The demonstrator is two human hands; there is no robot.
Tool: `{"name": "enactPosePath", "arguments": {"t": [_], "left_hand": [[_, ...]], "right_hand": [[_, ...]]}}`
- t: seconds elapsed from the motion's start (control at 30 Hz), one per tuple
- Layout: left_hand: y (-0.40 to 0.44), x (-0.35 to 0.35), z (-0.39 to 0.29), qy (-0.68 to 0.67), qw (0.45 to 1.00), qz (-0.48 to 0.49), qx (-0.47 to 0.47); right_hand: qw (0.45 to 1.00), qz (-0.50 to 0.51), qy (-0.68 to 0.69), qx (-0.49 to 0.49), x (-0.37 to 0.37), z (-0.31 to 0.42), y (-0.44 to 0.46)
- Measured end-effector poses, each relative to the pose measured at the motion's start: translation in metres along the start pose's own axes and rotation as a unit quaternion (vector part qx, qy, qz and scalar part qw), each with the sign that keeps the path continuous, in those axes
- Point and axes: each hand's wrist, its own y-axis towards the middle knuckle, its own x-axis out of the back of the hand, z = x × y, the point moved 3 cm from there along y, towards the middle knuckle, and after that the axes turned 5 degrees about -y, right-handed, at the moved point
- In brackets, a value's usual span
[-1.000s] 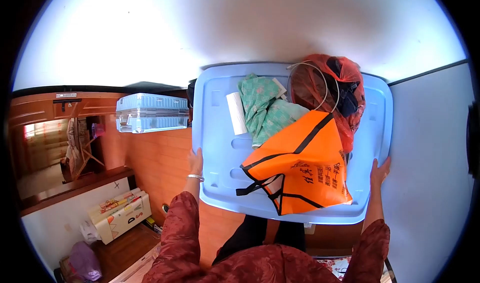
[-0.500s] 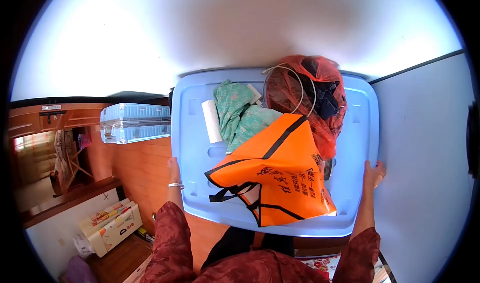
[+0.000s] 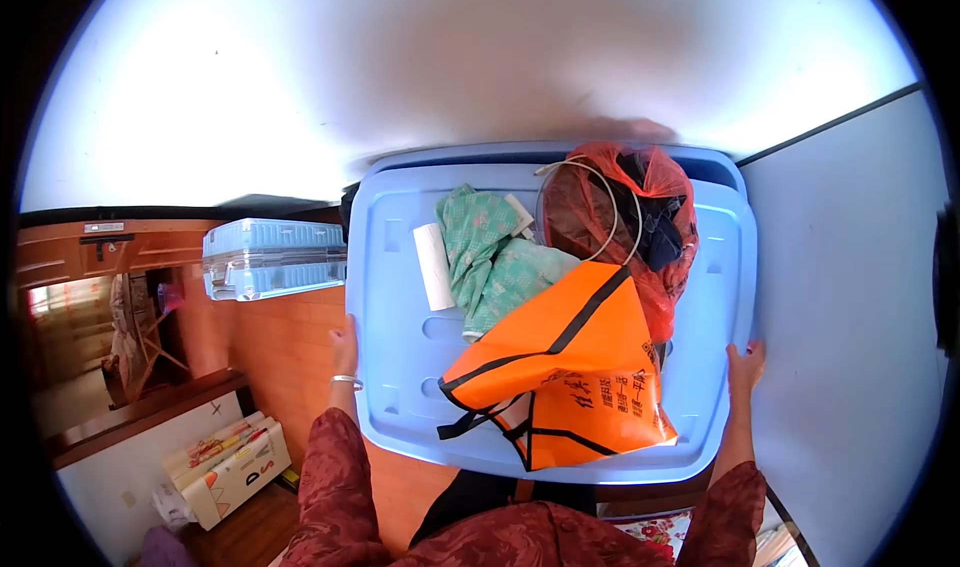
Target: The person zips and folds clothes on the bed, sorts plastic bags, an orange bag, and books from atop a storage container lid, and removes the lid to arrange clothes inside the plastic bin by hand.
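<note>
A wide blue plastic lid (image 3: 395,347) lies before me, loaded with several items. My left hand (image 3: 344,355), with a bracelet at the wrist, grips its left edge; some fingers are hidden under the rim. On the opposite edge my right hand (image 3: 746,363) holds on in the same way. An orange bag (image 3: 590,337) with black trim lies across the front of the lid. Behind it are a green patterned cloth (image 3: 480,232), a white roll (image 3: 433,267), a red plastic bag (image 3: 670,297) with dark contents and a pale cable (image 3: 612,199). Another blue rim (image 3: 480,154) shows behind the lid.
A white wall (image 3: 450,57) rises behind, and a pale blue panel (image 3: 850,267) stands close on the right. To the left, a clear blue storage case (image 3: 275,259) is beside the lid, above the orange-brown floor (image 3: 290,367). A cream box (image 3: 230,472) sits lower left.
The lid has slid toward me with everything on it, exposing the blue rim at the back. Both hands have kept their hold on its sides. The orange bag has sagged slightly.
</note>
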Motion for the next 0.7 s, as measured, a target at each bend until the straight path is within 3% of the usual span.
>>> {"name": "enactPosePath", "arguments": {"t": [0.07, 0.17, 0.3, 0.37, 0.47, 0.57, 0.7], "left_hand": [[0.004, -0.001, -0.009, -0.016, 0.999, -0.022, -0.027], [-0.023, 0.003, -0.049, -0.138, 0.989, 0.054, 0.027], [-0.007, 0.005, -0.035, -0.122, 0.992, 0.039, -0.006], [-0.014, 0.005, -0.048, -0.134, 0.991, 0.03, -0.005], [-0.005, 0.003, -0.058, -0.104, 0.992, 0.01, -0.075], [0.008, 0.002, -0.072, -0.138, 0.988, 0.059, -0.033], [0.047, -0.001, -0.078, -0.122, 0.989, 0.064, -0.047]], "right_hand": [[1.0, 0.002, -0.003, -0.016, -0.005, -0.006, -0.002], [0.999, 0.001, 0.016, -0.043, -0.003, -0.004, -0.012], [0.995, 0.01, 0.021, -0.101, 0.011, 0.012, -0.024], [0.994, -0.002, 0.062, -0.087, 0.002, 0.002, -0.025], [0.993, -0.01, 0.095, -0.07, -0.016, -0.021, -0.027], [0.985, -0.012, 0.152, -0.083, -0.029, -0.03, -0.041], [0.981, -0.026, 0.17, -0.088, -0.043, -0.044, -0.063]]}}
